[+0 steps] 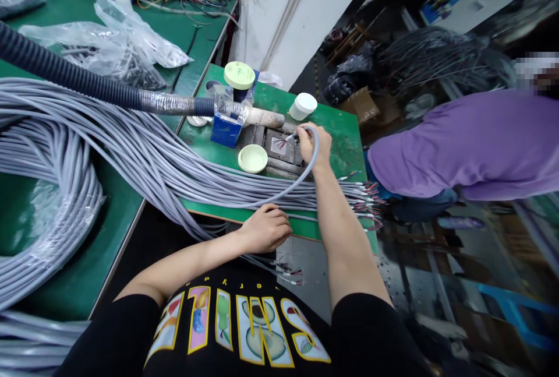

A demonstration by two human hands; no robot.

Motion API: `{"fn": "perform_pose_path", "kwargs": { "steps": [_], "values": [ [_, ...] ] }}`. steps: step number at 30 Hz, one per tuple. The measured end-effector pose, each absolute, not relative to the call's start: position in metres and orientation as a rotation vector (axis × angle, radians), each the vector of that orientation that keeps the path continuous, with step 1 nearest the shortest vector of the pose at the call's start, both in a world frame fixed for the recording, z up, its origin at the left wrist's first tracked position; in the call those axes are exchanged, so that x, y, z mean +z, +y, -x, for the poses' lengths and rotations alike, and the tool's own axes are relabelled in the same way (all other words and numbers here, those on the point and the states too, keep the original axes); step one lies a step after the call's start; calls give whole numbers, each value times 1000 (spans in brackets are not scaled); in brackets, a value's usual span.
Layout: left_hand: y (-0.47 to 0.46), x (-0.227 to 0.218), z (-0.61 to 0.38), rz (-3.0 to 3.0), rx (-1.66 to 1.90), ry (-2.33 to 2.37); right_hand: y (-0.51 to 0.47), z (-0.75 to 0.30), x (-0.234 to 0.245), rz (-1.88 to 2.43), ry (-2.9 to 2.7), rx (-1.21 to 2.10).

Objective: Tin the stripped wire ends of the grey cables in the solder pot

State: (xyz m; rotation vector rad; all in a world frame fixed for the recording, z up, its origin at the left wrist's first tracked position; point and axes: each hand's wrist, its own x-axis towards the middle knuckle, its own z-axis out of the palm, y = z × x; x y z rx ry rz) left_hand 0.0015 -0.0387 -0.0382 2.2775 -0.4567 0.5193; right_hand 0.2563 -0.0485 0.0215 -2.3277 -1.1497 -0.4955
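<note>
My right hand (315, 143) is closed around a grey cable (311, 162) near its stripped end. The cable loops over that hand and runs back to the bundle. Its thin coloured wires (283, 143) reach over the shiny silver square (276, 144) of a grimy metal block that looks like a solder pot (286, 164). My left hand (267, 229) lies at the table's near edge, beside the cable bundle (227, 182), with its fingers curled in; anything inside them is hidden.
A ribbed hose (105, 83) ends in a pale nozzle (266, 117) beside the pot. Nearby are a cream lid (253, 158), a white tub (303, 106) and a blue box (226, 130). Stripped cable ends (364, 196) lie at right. A person in purple (463, 144) is beyond.
</note>
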Motion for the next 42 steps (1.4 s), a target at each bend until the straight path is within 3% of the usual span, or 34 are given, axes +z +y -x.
{"fn": "perform_pose_path", "kwargs": {
  "steps": [4, 9, 11, 15, 18, 25, 42],
  "values": [
    [-36, -22, 4, -2146, 365, -465, -53, -251, 30, 2269, -1143, -480],
    [-19, 40, 32, -1344, -271, -859, -85, -202, 67, 2058, -1193, -497],
    [-11, 53, 37, -1112, -381, -746, -107, -170, 78, 1942, -1270, -463],
    [-9, 39, 23, -966, -28, -122, -148, -111, 75, 1732, -1572, -452],
    [-17, 21, 11, -962, 164, 82, -170, -83, 57, 1676, -1713, -488],
    [-26, 14, 16, -1090, 88, -30, -198, -61, 29, 1695, -1699, -494],
    [-35, 1, 14, -1116, 115, -163, -205, -44, 30, 1683, -1339, -486]
  ]
}}
